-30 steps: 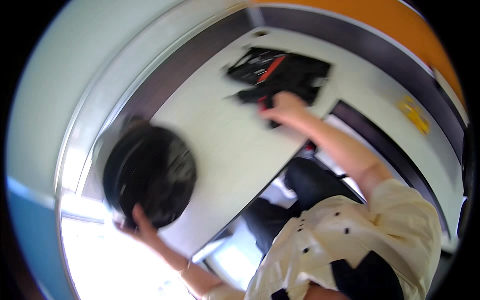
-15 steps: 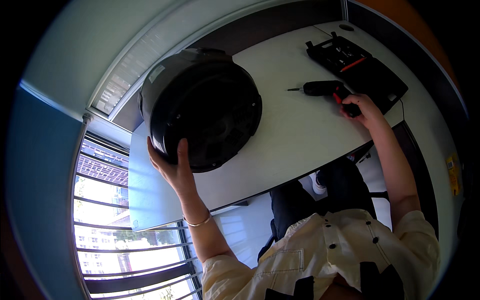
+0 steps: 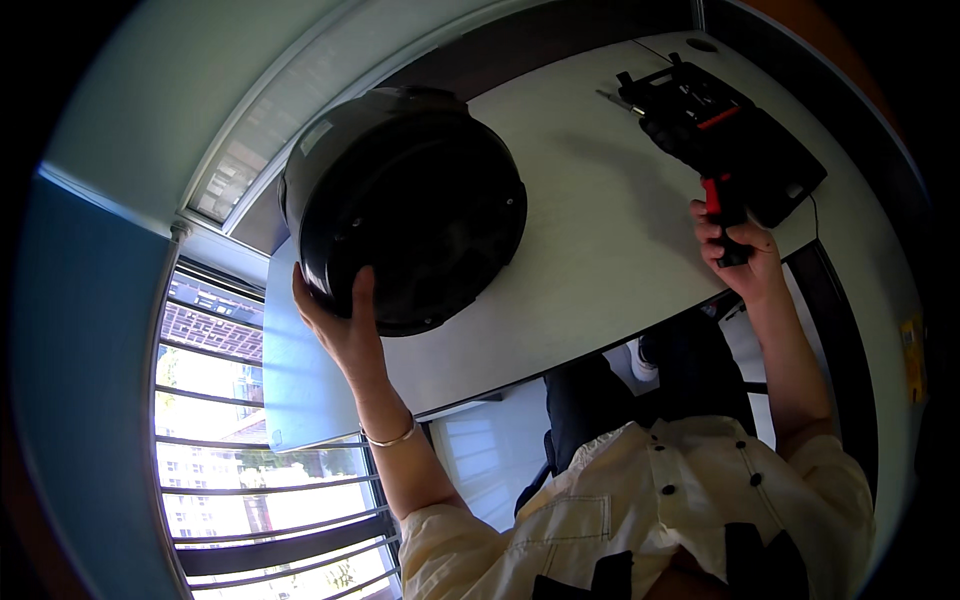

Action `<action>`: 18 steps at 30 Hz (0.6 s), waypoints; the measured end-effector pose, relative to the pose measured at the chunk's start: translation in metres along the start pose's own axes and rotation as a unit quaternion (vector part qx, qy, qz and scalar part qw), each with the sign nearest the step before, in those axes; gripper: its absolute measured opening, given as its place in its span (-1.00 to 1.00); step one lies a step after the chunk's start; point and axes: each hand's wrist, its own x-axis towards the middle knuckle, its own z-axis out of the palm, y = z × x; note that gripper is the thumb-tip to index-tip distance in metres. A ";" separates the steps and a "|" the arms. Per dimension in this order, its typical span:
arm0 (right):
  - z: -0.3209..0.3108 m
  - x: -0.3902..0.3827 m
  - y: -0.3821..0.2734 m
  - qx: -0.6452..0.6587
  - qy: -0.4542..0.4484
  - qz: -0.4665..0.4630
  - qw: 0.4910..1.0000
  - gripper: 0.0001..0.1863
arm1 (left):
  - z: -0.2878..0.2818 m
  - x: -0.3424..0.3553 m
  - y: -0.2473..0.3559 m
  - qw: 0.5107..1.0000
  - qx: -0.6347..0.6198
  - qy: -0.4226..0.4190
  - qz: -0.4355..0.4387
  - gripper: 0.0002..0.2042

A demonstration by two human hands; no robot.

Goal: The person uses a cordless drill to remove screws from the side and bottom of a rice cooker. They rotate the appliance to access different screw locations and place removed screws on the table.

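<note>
The left hand (image 3: 340, 325) props a round black appliance (image 3: 405, 205) on edge on the white table (image 3: 600, 250), fingers spread against its rim. The right hand (image 3: 740, 255) has its fingers wrapped around a black-and-red power screwdriver (image 3: 700, 150).

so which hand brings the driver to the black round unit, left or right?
Right, probably. The right hand grips the power screwdriver above the white table; the left hand braces the black round appliance, tilted on its edge.
</note>
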 end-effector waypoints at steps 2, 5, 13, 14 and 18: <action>-0.001 -0.002 0.000 0.009 0.006 0.015 1.000 -0.44 | 0.000 0.001 0.000 1.000 -0.005 -0.004 -0.006 -0.15; 0.001 -0.004 0.000 -0.056 0.002 0.030 0.998 -0.41 | -0.004 0.006 0.003 1.000 -0.010 -0.006 -0.011 -0.15; 0.019 -0.041 0.001 -0.279 0.088 -0.077 0.953 -0.43 | 0.031 0.008 0.021 0.995 -0.025 -0.079 -0.049 -0.11; 0.028 -0.043 0.005 -0.186 0.073 -0.048 0.979 -0.43 | 0.025 0.016 -0.002 0.994 -0.055 -0.082 -0.040 -0.12; 0.021 -0.002 -0.013 -0.192 0.033 0.019 0.981 -0.38 | 0.034 0.066 -0.038 0.967 -0.159 -0.164 0.115 -0.35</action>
